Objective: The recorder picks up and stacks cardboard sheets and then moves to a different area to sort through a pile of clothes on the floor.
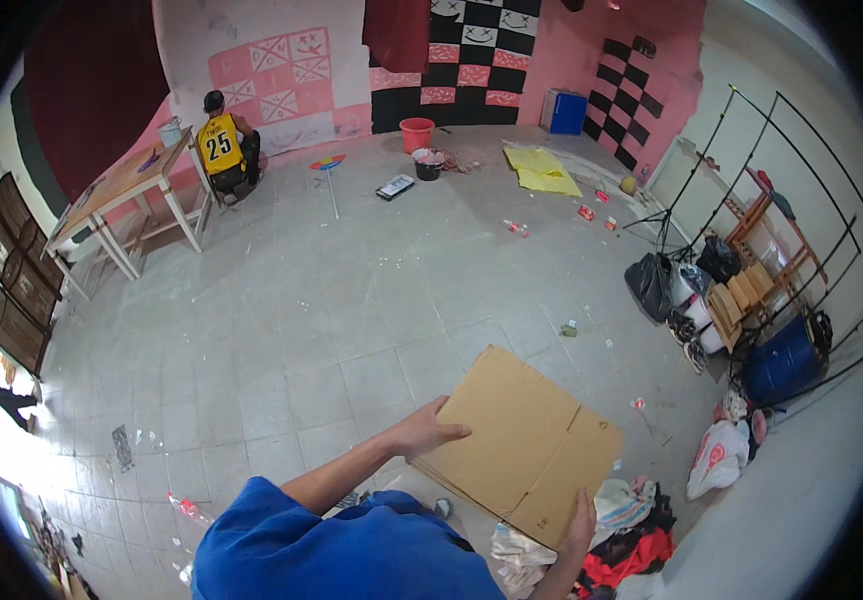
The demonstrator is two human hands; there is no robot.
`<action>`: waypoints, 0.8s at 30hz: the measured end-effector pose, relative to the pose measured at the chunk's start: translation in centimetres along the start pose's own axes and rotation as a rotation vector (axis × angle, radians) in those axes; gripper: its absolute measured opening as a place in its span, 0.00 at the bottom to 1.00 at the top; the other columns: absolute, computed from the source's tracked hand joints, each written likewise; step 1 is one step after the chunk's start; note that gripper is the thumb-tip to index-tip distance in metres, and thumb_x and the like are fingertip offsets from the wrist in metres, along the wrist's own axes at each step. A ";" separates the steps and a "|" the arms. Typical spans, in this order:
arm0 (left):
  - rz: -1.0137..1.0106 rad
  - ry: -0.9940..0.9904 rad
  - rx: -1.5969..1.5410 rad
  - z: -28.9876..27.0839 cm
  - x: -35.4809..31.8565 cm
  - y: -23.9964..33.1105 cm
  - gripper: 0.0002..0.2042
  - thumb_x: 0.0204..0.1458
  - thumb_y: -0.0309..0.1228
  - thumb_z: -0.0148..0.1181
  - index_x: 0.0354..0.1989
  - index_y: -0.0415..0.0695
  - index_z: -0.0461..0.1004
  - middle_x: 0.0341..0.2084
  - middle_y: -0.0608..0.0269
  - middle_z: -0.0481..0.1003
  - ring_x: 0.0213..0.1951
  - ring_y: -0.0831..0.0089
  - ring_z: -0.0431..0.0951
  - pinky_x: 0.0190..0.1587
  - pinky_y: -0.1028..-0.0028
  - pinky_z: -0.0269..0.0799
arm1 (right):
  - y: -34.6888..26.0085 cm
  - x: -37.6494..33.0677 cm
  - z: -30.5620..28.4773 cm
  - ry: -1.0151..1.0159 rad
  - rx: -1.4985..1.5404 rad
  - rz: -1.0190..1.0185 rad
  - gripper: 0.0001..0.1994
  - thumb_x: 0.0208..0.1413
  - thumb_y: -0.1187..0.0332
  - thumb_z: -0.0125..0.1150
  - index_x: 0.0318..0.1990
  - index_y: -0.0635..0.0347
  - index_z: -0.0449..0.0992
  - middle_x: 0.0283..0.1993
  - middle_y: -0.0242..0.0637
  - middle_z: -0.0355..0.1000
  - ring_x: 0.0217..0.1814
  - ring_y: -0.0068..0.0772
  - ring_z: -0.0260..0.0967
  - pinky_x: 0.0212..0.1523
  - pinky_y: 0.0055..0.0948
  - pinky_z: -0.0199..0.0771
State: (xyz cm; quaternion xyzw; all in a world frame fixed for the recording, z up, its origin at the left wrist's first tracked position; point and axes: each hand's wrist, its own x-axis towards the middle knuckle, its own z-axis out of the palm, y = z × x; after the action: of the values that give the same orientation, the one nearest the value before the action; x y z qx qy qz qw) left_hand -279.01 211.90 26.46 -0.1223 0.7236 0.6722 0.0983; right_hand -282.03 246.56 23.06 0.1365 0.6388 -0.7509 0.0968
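A person in a blue sleeve held a flattened brown cardboard sheet [526, 440] over a grey tiled floor [351, 320] — left hand [423, 430] gripped its left edge, right hand [580, 523] its near corner. A heap of clothes [631, 540] lay just beneath. Far left, another person [223, 150] crouched beside a white table [121, 185] — a red bucket [416, 133] stood farther right.

The flattened cardboard sheet [521, 440] is hiding the floor beneath it; the right hand's [580, 522] fingers are curling out of sight behind its edge.
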 end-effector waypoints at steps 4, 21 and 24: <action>-0.005 0.044 -0.095 0.2 4.2 1.3 0.32 0.47 0.41 0.62 0.55 0.35 0.59 0.47 0.50 0.69 0.49 0.66 0.69 0.53 0.70 0.62 | -2.5 6.2 0.9 -0.094 -0.020 0.014 0.21 0.59 0.63 0.49 0.55 0.68 0.62 0.51 0.39 0.67 0.53 0.31 0.64 0.53 0.27 0.62; 0.031 -0.229 -0.095 6.6 36.6 13.3 0.32 0.46 0.41 0.63 0.55 0.35 0.59 0.46 0.53 0.69 0.48 0.69 0.69 0.51 0.70 0.64 | -12.3 29.1 -1.8 0.275 -0.011 -0.052 0.21 0.58 0.59 0.49 0.52 0.67 0.64 0.49 0.41 0.66 0.48 0.33 0.65 0.49 0.29 0.64; 0.031 -0.274 -0.061 9.1 41.3 15.3 0.32 0.45 0.41 0.63 0.55 0.36 0.60 0.46 0.54 0.70 0.48 0.70 0.69 0.51 0.71 0.64 | -13.2 31.7 -3.4 0.289 0.056 -0.036 0.21 0.59 0.58 0.48 0.52 0.67 0.64 0.50 0.42 0.65 0.49 0.34 0.65 0.50 0.29 0.64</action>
State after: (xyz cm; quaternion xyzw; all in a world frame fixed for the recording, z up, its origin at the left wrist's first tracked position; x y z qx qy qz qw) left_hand -323.18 220.11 27.59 -0.0209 0.6844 0.7058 0.1819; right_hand -315.86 253.04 24.41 0.2344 0.6274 -0.7425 -0.0136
